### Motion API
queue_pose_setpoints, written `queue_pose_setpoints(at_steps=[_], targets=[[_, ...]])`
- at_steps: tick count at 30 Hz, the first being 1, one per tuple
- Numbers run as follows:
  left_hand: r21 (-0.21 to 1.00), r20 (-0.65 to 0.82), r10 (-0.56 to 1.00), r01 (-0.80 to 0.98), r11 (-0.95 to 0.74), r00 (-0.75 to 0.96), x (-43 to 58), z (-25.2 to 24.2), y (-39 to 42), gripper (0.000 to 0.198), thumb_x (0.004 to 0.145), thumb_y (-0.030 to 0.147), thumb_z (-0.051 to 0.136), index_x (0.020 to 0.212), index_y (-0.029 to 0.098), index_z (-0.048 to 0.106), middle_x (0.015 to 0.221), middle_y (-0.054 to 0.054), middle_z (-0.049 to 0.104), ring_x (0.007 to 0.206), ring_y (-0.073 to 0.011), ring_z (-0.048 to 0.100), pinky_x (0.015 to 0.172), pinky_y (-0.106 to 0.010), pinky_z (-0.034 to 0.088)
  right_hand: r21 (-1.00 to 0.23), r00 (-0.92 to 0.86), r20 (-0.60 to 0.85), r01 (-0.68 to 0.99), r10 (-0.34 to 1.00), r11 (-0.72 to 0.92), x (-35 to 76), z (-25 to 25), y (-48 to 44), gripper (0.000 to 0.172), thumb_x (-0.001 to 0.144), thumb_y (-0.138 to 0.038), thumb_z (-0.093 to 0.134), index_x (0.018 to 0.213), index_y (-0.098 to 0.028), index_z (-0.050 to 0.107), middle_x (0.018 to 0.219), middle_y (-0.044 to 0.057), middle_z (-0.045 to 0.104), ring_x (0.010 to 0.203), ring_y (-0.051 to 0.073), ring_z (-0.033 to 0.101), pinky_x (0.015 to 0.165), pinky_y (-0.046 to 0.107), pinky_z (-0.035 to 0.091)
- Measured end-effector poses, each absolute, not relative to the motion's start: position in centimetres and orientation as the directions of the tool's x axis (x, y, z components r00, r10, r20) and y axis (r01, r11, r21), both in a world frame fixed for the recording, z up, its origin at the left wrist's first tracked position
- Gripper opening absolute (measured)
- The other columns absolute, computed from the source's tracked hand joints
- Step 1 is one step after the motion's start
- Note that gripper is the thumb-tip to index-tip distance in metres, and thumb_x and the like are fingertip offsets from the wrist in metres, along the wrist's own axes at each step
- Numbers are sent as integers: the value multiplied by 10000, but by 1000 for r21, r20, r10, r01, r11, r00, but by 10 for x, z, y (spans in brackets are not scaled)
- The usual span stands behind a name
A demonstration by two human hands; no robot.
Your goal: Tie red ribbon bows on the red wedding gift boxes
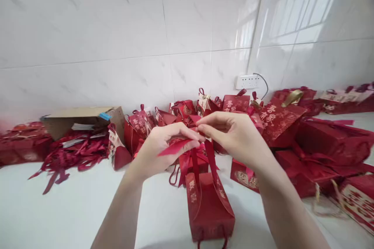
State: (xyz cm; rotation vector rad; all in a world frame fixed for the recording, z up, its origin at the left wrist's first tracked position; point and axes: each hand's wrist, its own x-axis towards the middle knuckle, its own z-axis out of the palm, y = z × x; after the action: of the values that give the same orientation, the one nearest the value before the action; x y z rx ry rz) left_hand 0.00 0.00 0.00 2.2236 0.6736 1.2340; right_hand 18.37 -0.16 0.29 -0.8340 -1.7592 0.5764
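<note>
A red gift box with pale lettering stands on the white surface in front of me. From its top a red ribbon runs up in two strands to my hands. My left hand pinches one part of it, and a loose ribbon end lies across the fingers. Close beside it, my right hand is closed with thumb and forefinger on the ribbon too. The fingertips of both hands nearly meet above the box. Whether a knot lies between them is hidden.
Many red gift boxes line the wall, with larger ones stacked at right. An open cardboard box stands at left, with a heap of dark red ribbons spilling from it. A white power strip is on the tiled wall.
</note>
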Motion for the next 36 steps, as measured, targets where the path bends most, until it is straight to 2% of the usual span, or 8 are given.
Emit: queue_pose_setpoints(at_steps=[2, 4, 7, 10, 15, 21, 32, 36], targets=[[660, 622, 619, 105, -744, 480, 3, -1, -1, 110, 800, 112, 624, 859, 183, 684, 975, -37, 715, 902, -132, 678, 784, -191, 558, -729, -38, 646, 263, 762, 632, 181, 2, -3, 291, 764, -195, 652, 1054, -193, 629, 733, -7, 721, 697, 147, 685, 672, 268, 552], [676, 642, 613, 38, -736, 460, 6, -4, -1, 100, 796, 112, 626, 833, 183, 686, 1077, -51, 687, 988, -160, 655, 823, -230, 557, -760, 80, 641, 204, 764, 616, 180, 0, -5, 404, 735, -204, 686, 1126, -188, 586, 717, -10, 716, 709, 156, 684, 695, 284, 554], [687, 691, 626, -55, -725, 362, 10, -11, -2, 73, 768, 124, 665, 772, 188, 698, 1106, -48, 663, 1033, -173, 631, 881, -268, 535, -828, 162, 552, -12, 818, 561, 184, -8, -10, 281, 703, -251, 721, 957, -183, 624, 715, 0, 709, 707, 162, 684, 684, 290, 560], [746, 662, 713, -115, -655, 231, 11, -28, -5, 25, 739, 191, 710, 756, 203, 723, 893, -23, 693, 867, -133, 657, 803, -242, 543, -852, 166, 422, -263, 891, 453, 194, -22, -15, 165, 685, -273, 728, 718, -186, 591, 677, -10, 676, 666, 147, 667, 688, 298, 566], [870, 349, 931, -333, -363, -105, -6, -70, -15, 201, 562, 309, 831, 708, 207, 737, 680, 13, 692, 607, -108, 640, 687, -267, 554, -805, 211, 240, -502, 948, 316, 220, -51, -20, 228, 620, -197, 732, 588, -189, 506, 654, -36, 624, 650, 109, 616, 653, 265, 565], [907, 94, 949, -366, -206, -300, -44, -105, -35, 329, 485, 325, 859, 746, 163, 740, 614, 1, 682, 573, -103, 621, 689, -262, 540, -830, 322, -18, -533, 947, 166, 263, -86, -21, 199, 557, -161, 722, 578, -175, 525, 522, -48, 544, 495, 69, 538, 501, 181, 512], [991, -67, 928, -134, 19, -366, -75, -140, -47, 441, 422, 390, 852, 731, 102, 728, 599, -15, 662, 562, -106, 579, 623, -234, 514, -923, 424, -15, -355, 905, 151, 298, -118, -43, 298, 428, -225, 819, 518, -166, 541, 457, -46, 518, 446, 61, 496, 407, 158, 445], [986, -155, 916, -109, 123, -371, -84, -152, -51, 379, 406, 378, 854, 610, 98, 701, 534, -21, 631, 554, -108, 569, 597, -211, 506, -944, 448, -45, -313, 893, 109, 304, -132, -47, 284, 429, -226, 814, 502, -157, 548, 422, -58, 471, 404, 40, 435, 346, 136, 373]])
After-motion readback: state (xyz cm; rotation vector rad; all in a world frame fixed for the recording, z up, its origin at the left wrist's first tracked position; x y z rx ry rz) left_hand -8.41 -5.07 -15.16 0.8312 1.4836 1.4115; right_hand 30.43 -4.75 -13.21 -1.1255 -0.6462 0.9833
